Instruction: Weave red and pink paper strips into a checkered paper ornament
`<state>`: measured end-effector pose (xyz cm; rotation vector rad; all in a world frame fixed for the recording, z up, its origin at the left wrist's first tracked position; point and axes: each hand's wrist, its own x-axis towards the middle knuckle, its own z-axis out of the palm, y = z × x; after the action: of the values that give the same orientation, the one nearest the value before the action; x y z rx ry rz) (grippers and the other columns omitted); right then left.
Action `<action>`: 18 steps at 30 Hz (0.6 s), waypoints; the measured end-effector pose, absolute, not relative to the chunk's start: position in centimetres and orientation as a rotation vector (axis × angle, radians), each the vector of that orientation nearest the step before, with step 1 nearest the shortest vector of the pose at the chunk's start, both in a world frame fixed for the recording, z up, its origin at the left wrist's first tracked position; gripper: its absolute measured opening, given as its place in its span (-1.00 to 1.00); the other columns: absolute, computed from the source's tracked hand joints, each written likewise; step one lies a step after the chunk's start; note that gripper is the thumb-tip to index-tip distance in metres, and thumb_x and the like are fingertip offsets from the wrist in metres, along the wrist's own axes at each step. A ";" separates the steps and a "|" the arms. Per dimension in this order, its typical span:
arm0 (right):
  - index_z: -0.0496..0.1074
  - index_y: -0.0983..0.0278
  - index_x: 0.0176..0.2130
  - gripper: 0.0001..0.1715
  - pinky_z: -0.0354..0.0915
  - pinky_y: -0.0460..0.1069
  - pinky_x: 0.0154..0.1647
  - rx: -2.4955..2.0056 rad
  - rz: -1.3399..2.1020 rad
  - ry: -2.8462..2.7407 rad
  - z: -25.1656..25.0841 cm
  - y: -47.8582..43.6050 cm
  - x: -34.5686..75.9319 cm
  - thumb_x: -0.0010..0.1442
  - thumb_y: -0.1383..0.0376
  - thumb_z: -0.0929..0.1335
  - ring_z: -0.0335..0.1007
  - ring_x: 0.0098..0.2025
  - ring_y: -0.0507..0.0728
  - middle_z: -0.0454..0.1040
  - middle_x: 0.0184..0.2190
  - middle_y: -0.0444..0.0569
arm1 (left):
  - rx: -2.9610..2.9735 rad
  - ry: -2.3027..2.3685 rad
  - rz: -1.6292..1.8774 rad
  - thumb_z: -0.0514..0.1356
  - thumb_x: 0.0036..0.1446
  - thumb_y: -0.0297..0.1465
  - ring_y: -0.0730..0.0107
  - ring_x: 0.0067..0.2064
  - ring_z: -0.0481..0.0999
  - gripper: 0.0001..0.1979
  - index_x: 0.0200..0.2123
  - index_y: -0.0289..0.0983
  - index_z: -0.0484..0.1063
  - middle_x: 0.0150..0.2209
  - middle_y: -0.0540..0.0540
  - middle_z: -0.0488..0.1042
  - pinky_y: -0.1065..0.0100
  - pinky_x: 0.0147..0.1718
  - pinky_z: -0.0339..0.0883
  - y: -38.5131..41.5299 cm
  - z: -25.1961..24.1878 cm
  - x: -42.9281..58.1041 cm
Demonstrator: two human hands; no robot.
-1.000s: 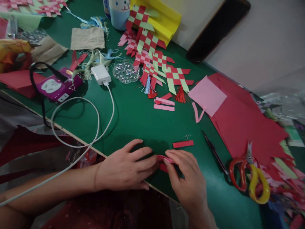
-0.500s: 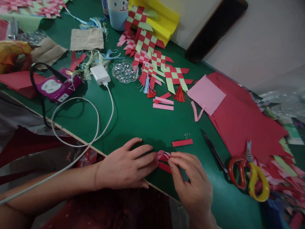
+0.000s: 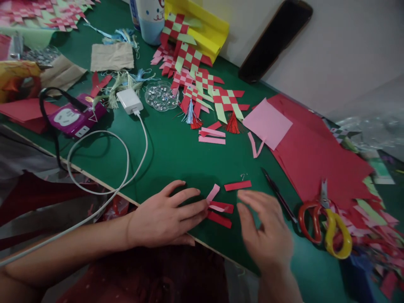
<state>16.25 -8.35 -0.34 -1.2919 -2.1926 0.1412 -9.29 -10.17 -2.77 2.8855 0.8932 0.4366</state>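
Observation:
My left hand point(image 3: 170, 214) lies palm down at the table's front edge, its fingers stretched out. Its fingertips rest on the left ends of red and pink paper strips, hiding those ends. A pink strip point(image 3: 213, 192) sticks up from under them. Below it, a red strip point(image 3: 225, 206) has a pink one lying over it, and another red strip point(image 3: 220, 219) lies nearer the edge. Just right of these, my right hand point(image 3: 265, 227), slightly blurred, is raised with thumb and fingers apart and nothing between them. A loose red strip point(image 3: 238, 185) lies beyond it.
At right are a dark pen point(image 3: 279, 195), scissors point(image 3: 325, 223), red paper sheets point(image 3: 322, 160) and paper scraps. Woven paper fish point(image 3: 224, 99) and a dish of googly eyes point(image 3: 162, 97) lie farther back. A white cable point(image 3: 128, 160) loops past my left arm.
My right hand has let go of the pink strip and moved right. The strip, bent in an arch before, now springs up loose. My left hand stays on the strips.

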 end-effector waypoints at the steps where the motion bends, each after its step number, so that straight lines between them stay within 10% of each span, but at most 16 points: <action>1: 0.43 0.19 0.01 -0.72 0.37 0.13 -0.01 -1.375 0.096 -2.209 -0.5 -7.7 16.9 0.30 0.35 0.32 0.44 -0.04 0.19 0.54 -0.12 0.03 | 2.887 0.889 0.446 0.00 0.34 0.00 0.10 0.23 0.23 -0.47 0.17 -0.21 0.37 0.25 -0.08 0.33 -0.01 0.24 0.07 -10.2 -2.8 -9.3; 18: 0.46 0.21 -0.09 -0.75 0.34 0.11 -0.14 -1.612 0.302 -2.240 -1.6 -4.8 19.7 0.30 0.19 0.29 0.42 -0.17 0.19 0.53 -0.25 0.00 | 2.892 0.898 0.464 0.00 0.33 0.03 0.08 0.23 0.23 -0.45 0.16 -0.21 0.38 0.25 -0.07 0.34 -0.03 0.25 0.04 -10.3 -3.1 -9.1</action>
<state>19.69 -4.76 -1.60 -1.6122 -2.2399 0.3019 -9.15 -10.28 -3.11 2.8917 0.8981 0.4641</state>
